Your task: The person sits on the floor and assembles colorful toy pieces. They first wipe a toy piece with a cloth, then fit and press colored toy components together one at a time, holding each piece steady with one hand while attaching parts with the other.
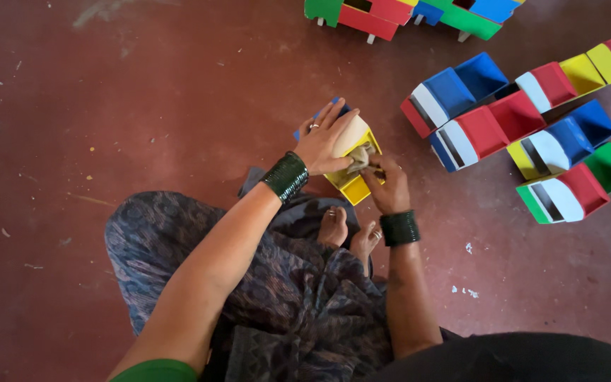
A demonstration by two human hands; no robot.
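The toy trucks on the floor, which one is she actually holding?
The yellow toy truck between her left hand and right hand; the other painted trucks lie untouched on the floor at the right.

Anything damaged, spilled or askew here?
Nothing broken. The painted toy trucks lie tipped on their sides on the red floor, which shows white flecks. Left hand steadies a yellow toy truck; right hand presses a cloth on it.
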